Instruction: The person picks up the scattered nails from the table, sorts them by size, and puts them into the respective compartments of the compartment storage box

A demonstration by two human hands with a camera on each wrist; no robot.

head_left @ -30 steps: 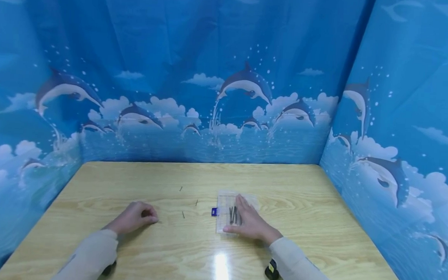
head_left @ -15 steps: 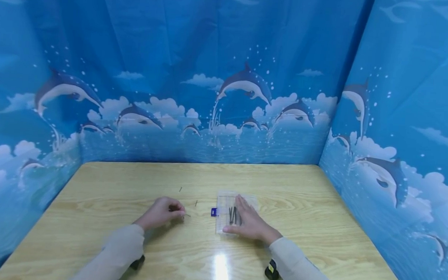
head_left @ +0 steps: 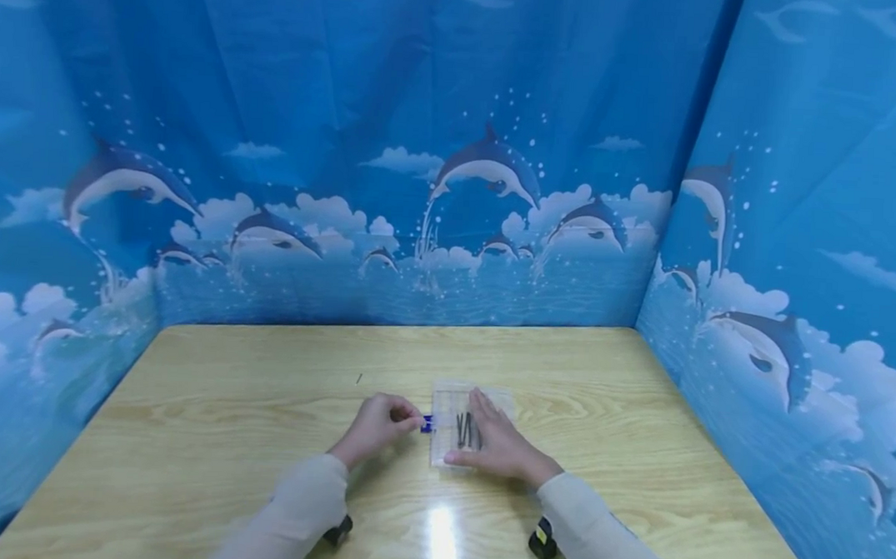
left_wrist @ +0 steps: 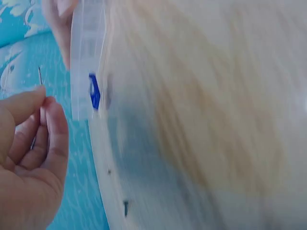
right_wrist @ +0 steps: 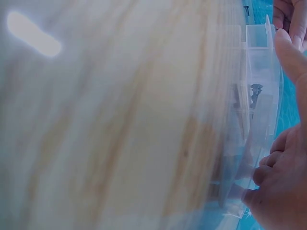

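My left hand (head_left: 383, 427) pinches a thin metal screw (left_wrist: 40, 75) between thumb and fingertips, its shaft pointing up in the left wrist view. That hand is close to the blue latch (head_left: 427, 424) on the left side of a clear plastic organizer box (head_left: 445, 446). My right hand (head_left: 502, 449) spans the box and holds it, thumb at the near side and fingers toward the far side. Several dark screws (head_left: 464, 430) lie inside, partly hidden by the right hand. The box's compartment walls show in the right wrist view, with screws (right_wrist: 255, 91) behind clear plastic.
One loose screw (head_left: 358, 378) lies on the wooden table (head_left: 264, 363), left of the box. In the left wrist view another screw (left_wrist: 125, 208) stands out on the tabletop. Blue dolphin-print curtains (head_left: 392, 185) enclose the table's back and sides.
My left hand has moved right across the table, taking up a screw on the way, and now reaches the box's latch side. The right hand has stayed on the box.
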